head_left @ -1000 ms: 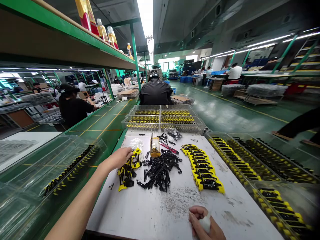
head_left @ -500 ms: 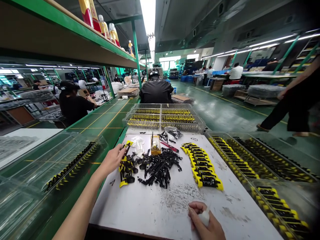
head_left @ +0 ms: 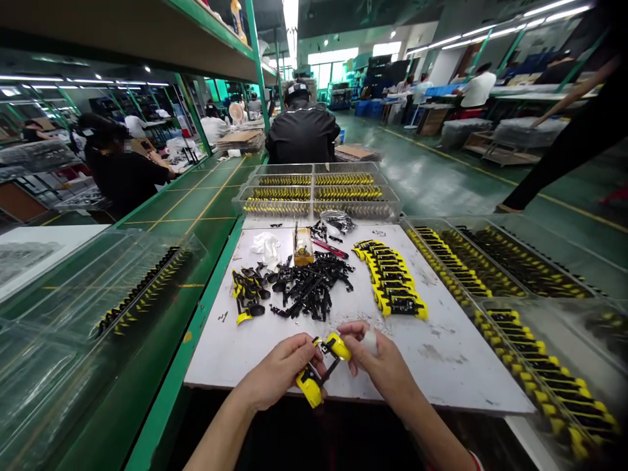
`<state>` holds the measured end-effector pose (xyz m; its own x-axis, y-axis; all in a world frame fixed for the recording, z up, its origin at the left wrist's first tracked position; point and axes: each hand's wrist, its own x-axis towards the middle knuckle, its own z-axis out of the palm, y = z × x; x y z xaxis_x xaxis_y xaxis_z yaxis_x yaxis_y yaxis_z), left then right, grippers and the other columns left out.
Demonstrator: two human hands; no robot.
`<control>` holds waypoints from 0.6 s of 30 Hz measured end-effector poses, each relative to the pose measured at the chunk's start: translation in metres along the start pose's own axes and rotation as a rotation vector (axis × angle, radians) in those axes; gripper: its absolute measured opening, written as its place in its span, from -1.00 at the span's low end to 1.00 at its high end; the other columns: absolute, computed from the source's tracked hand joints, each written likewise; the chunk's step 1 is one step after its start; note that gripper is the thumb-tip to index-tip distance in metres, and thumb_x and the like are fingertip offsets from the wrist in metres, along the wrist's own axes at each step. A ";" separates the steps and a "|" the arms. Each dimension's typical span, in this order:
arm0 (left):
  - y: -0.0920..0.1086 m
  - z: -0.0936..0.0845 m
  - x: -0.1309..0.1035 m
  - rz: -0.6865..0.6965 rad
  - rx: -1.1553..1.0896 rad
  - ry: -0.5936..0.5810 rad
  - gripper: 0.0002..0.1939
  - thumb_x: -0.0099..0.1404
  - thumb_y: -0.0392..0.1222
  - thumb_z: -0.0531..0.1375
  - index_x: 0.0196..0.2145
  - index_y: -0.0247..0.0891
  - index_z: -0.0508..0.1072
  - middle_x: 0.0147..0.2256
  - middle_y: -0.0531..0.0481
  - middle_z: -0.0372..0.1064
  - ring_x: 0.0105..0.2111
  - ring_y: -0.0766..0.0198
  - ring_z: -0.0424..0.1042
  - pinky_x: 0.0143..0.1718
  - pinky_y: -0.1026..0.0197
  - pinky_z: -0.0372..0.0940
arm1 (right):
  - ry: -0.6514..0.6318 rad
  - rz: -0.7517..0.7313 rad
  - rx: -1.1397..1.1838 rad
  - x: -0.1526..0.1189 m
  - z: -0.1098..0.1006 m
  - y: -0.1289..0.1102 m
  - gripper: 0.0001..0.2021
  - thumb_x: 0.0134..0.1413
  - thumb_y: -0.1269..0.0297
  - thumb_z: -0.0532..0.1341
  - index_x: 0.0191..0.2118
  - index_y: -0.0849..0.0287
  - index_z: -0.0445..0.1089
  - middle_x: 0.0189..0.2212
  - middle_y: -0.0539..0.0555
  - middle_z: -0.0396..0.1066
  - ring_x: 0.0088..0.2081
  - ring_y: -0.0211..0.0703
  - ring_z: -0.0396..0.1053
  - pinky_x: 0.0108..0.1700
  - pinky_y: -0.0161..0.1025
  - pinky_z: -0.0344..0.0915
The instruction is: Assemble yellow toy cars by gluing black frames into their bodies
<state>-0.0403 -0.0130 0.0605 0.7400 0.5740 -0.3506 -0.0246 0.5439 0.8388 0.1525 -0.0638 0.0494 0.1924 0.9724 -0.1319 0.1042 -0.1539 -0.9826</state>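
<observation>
A yellow and black part [head_left: 310, 386] is held over the front edge of the white board [head_left: 265, 353]. My left hand [head_left: 282, 366] is closed on its left side. My right hand [head_left: 375, 360] has its fingertips at the part's upper right yellow end, and a small white object [head_left: 369, 341] sits against its fingers. Beyond the hands lie a pile of black pieces [head_left: 316, 288], a small heap of yellow and black parts [head_left: 248, 294] to its left, and a neat row of yellow and black parts [head_left: 395, 281] to the right.
Clear trays of parts stand behind [head_left: 318, 209], at the right [head_left: 483, 304] and at the left [head_left: 98, 333]. A small yellowish box [head_left: 303, 255] and white crumpled tissue [head_left: 266, 248] lie on the board. A person in black [head_left: 301, 131] sits ahead; another stands at the right.
My left hand has come from the left heap to the front centre with a yellow and black part. My right hand has moved up and left to meet it. The view has tilted downward.
</observation>
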 end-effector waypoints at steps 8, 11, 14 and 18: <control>-0.016 -0.003 0.010 -0.035 0.244 0.088 -0.67 0.28 0.07 0.06 -0.39 -0.28 0.32 -0.46 0.04 0.37 -0.58 0.35 0.36 -0.52 0.28 0.26 | -0.019 0.063 -0.041 -0.015 0.000 0.009 -0.73 -0.03 0.10 0.24 -0.25 0.18 0.38 -0.49 -0.02 0.38 -0.57 -0.29 0.29 -0.52 -0.33 0.28; -0.022 0.000 0.011 -0.004 0.187 0.150 -0.68 0.27 0.08 0.07 -0.32 -0.27 0.32 -0.40 0.02 0.37 -0.52 0.33 0.40 -0.47 0.25 0.31 | 0.054 0.066 -0.030 -0.016 0.002 0.013 -0.72 -0.04 0.09 0.24 -0.25 0.18 0.38 -0.48 -0.03 0.38 -0.56 -0.28 0.29 -0.51 -0.33 0.28; -0.029 0.002 0.007 0.018 0.001 0.212 -0.62 0.21 0.05 0.18 -0.12 -0.21 0.26 -0.25 -0.02 0.38 -0.36 0.24 0.47 -0.30 0.15 0.38 | 0.183 0.071 0.000 -0.015 0.006 0.018 -0.66 -0.08 0.03 0.26 -0.26 0.19 0.37 -0.48 -0.03 0.38 -0.58 -0.28 0.30 -0.48 -0.30 0.29; -0.042 -0.001 0.002 0.080 -0.112 0.345 -0.37 -0.03 -0.05 0.39 -0.05 -0.23 0.26 -0.22 -0.08 0.41 -0.30 0.20 0.49 -0.16 0.11 0.36 | 0.159 0.070 -0.073 -0.007 0.005 0.023 -0.67 -0.01 0.01 0.20 -0.26 0.19 0.36 -0.52 -0.01 0.41 -0.57 -0.22 0.34 -0.45 -0.27 0.32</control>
<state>-0.0389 -0.0344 0.0239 0.4635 0.7796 -0.4212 -0.1612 0.5416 0.8250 0.1491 -0.0738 0.0270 0.3527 0.9198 -0.1721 0.1541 -0.2385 -0.9588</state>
